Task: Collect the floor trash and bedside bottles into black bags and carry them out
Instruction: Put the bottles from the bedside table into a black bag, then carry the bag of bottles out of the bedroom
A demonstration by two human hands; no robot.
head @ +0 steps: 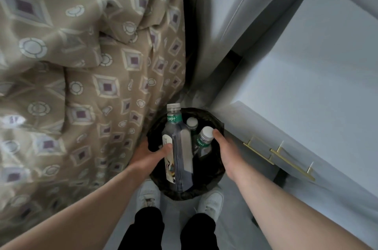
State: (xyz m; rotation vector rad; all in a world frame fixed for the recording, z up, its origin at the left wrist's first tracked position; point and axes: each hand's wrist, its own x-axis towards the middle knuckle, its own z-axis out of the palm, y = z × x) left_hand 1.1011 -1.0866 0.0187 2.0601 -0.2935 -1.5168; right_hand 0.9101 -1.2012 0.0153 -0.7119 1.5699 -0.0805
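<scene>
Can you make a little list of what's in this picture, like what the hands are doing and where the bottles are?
place: narrow gap between bed and cabinet
bin: round, lined with a black bag, on the floor by the shoes
big bottle: no cap, leaning out over the bin's rim
small bottles: two with white caps, inside the bin, one near the right hand, one behind it
left hand: on the bin's left edge, thumb on the big bottle
right hand: on the bin's right edge
blanket: tan, patterned, on the left

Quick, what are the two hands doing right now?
Left hand: gripping the black bag rim.
Right hand: gripping the opposite rim, beside the bottles.
</scene>
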